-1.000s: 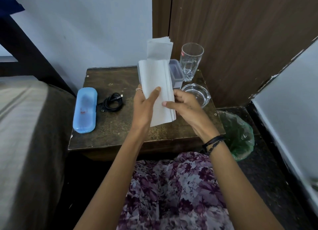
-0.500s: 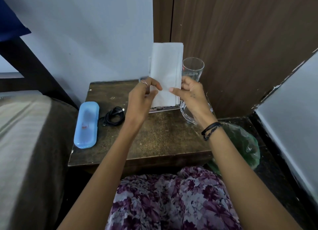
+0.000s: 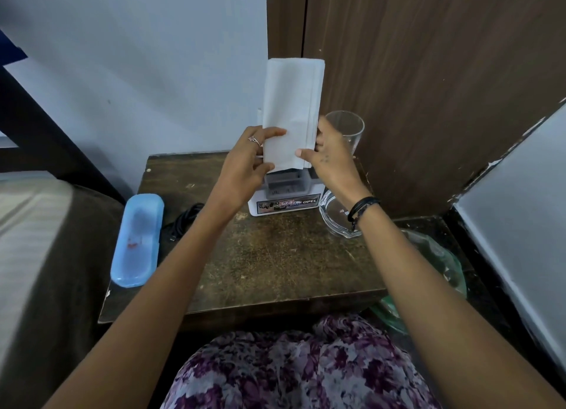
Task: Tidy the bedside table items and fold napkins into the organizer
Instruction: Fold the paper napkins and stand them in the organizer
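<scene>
A white folded napkin (image 3: 292,108) stands upright in the air over the white organizer box (image 3: 286,205) at the back of the brown bedside table (image 3: 275,261). My left hand (image 3: 248,160) pinches its lower left edge, thumb on the front. My right hand (image 3: 329,157) grips its lower right edge. The napkin's bottom end hangs just above the organizer's grey opening (image 3: 286,183). Whether it touches the opening is hidden by my fingers.
A clear drinking glass (image 3: 347,128) stands behind my right hand, and a glass ashtray (image 3: 335,215) lies under my right wrist. A light blue case (image 3: 137,240) and a black cable (image 3: 180,224) lie at the table's left. A green-lined bin (image 3: 435,264) sits at the right, a bed at the left.
Both hands have carried the napkin away from me and up, from over the table's middle to above the organizer. The napkin now stands straight and neatly folded.
</scene>
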Demonstrator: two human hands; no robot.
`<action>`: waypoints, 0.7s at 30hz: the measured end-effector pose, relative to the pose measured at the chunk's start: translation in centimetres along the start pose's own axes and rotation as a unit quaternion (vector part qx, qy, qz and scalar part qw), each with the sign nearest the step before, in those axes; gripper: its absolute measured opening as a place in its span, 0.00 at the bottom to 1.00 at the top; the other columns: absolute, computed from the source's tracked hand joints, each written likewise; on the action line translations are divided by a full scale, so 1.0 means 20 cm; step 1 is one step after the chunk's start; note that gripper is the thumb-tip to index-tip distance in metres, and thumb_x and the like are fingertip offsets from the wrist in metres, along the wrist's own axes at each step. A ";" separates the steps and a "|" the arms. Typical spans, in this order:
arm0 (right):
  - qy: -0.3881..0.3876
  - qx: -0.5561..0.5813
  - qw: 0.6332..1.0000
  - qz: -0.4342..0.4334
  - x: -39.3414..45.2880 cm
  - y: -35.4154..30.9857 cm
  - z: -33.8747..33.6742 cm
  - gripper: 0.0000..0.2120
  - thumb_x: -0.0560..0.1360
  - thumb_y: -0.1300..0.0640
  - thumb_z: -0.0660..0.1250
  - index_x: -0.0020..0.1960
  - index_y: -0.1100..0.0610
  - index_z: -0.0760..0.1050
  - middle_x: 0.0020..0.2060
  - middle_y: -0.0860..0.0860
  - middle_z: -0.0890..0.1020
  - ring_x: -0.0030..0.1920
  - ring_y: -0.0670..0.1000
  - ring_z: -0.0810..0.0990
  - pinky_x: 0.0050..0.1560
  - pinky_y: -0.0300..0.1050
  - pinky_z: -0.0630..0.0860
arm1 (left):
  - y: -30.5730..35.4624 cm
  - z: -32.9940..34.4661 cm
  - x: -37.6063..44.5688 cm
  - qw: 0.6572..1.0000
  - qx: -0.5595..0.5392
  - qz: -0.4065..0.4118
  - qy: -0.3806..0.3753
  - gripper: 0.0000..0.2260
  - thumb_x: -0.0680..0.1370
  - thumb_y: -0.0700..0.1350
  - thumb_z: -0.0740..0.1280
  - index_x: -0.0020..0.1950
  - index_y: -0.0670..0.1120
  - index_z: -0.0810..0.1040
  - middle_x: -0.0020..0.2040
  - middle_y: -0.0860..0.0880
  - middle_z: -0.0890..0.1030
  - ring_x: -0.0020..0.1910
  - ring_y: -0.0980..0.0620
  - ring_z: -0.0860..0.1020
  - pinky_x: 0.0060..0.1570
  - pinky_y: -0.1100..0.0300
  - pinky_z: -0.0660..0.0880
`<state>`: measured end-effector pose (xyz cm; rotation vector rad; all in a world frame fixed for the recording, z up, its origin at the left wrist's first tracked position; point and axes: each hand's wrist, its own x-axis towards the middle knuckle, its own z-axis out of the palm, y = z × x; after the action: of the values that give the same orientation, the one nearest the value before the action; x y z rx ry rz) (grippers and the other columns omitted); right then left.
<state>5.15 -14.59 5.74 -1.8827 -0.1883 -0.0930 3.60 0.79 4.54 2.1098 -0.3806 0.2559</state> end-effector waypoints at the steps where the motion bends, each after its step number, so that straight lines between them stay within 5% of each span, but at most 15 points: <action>1: 0.002 0.004 1.000 -0.001 0.00 0.02 0.00 0.19 0.74 0.70 0.65 0.63 0.61 0.67 0.57 0.57 0.78 0.57 0.53 0.78 0.57 0.52 0.77 | -0.01 0.01 0.01 1.000 0.005 0.002 -0.003 0.23 0.73 0.28 0.65 0.64 0.47 0.71 0.58 0.52 0.68 0.55 0.53 0.73 0.52 0.73 0.74; 7: -0.007 0.019 1.000 0.012 0.00 0.07 0.01 0.17 0.75 0.71 0.63 0.62 0.62 0.66 0.58 0.57 0.78 0.56 0.50 0.77 0.56 0.46 0.78 | -0.06 0.05 0.01 0.998 0.062 -0.003 0.013 0.24 0.73 0.30 0.65 0.67 0.47 0.69 0.63 0.46 0.69 0.54 0.58 0.68 0.46 0.81 0.67; 15: -0.030 -0.049 0.998 0.011 0.00 0.08 0.00 0.18 0.75 0.68 0.65 0.62 0.60 0.66 0.60 0.57 0.76 0.56 0.55 0.79 0.56 0.56 0.78 | -0.05 0.08 0.00 0.995 0.101 -0.021 0.001 0.26 0.74 0.30 0.65 0.69 0.48 0.67 0.66 0.47 0.68 0.58 0.58 0.67 0.56 0.71 0.66; 21: 0.003 -0.146 0.989 -0.023 -0.02 0.07 -0.01 0.12 0.72 0.64 0.70 0.53 0.57 0.73 0.41 0.48 0.77 0.40 0.52 0.78 0.41 0.44 0.76 | -0.05 0.05 -0.01 0.993 0.115 -0.028 0.001 0.22 0.73 0.32 0.67 0.64 0.49 0.71 0.57 0.50 0.71 0.49 0.55 0.73 0.57 0.60 0.73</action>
<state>4.93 -15.36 4.36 -2.1708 -0.2232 -0.1640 3.76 0.44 3.21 2.3428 -0.3011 0.2806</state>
